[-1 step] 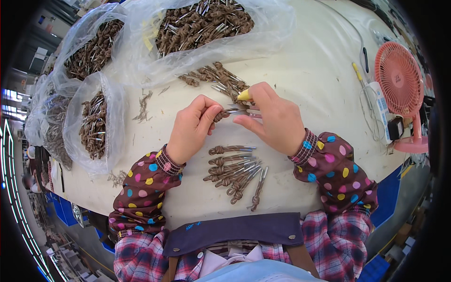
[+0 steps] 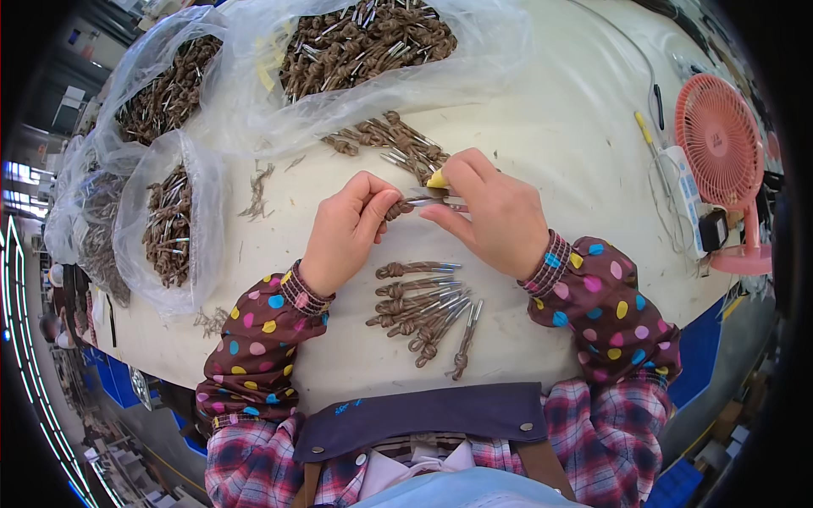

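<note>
fanned knotted cords (image 2: 415, 305) nearest, apparently done | left hand (image 2: 343, 233) pinching one cord (image 2: 396, 210) beyond them, seemingly unfinished | right hand (image 2: 501, 213) gripping yellow-handled tool (image 2: 437, 179) at its end | loose heap (image 2: 408, 142) beyond, probably pending | bagged cords (image 2: 364, 51): status unclear

yellow-handled tool (image 2: 437, 179): grip mostly hidden by right hand (image 2: 500, 210) | brown cord (image 2: 396, 210): partly hidden by left hand (image 2: 351, 227) | large plastic bag (image 2: 495, 51): cut off, far edge | blue mask (image 2: 474, 491): cut off, near edge | left background clutter (image 2: 110, 466): blurred
</note>
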The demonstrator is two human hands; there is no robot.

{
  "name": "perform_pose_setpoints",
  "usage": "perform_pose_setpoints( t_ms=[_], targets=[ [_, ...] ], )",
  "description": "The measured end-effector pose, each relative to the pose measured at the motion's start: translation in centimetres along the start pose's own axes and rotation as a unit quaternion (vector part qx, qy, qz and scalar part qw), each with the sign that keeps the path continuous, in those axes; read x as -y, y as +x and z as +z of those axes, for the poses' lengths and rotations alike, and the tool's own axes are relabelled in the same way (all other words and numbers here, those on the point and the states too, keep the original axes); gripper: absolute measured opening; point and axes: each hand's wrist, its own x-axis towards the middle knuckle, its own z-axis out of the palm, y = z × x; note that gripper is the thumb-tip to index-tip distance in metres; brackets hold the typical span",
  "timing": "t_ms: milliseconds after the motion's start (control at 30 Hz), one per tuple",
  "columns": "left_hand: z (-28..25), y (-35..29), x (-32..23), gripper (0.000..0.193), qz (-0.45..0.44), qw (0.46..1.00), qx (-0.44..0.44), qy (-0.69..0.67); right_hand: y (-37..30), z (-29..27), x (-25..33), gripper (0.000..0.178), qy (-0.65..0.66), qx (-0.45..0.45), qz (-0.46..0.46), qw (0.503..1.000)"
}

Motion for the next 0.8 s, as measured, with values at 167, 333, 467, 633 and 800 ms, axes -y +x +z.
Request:
perform_pose_setpoints(
  t_ms=[167, 333, 467, 633, 800],
  targets=[
    [0.33, -0.01, 0.32, 0.015, 0.005, 1.000, -0.003, 0.002, -0.21, 0.78, -0.69, 0.025, -0.094, 0.003, -0.085, 0.992],
    [0.52, -0.02, 0.00, 0.014, 0.008, 1.000, 0.003, 0.020, -0.29, 0.78, -0.73, 0.023, -0.099, -0.001, -0.102, 0.990],
    [0.61, -0.08, -0.01, 0.013, 0.011, 1.000, 0.007, 0.019, -0.37, 0.78, -0.75, 0.022, -0.105, -0.004, -0.109, 0.989],
    [0.69, -0.17, 0.02, 0.013, 0.012, 0.999, 0.009, 0.028, -0.32, 0.59, -0.79, 0.023, -0.140, -0.008, -0.151, 0.979],
    [0.53, -0.07, 0.37, 0.011, 0.014, 1.000, -0.007, -0.014, -0.23, 0.63, -0.93, 0.023, -0.138, -0.013, -0.167, 0.976]
  ],
)
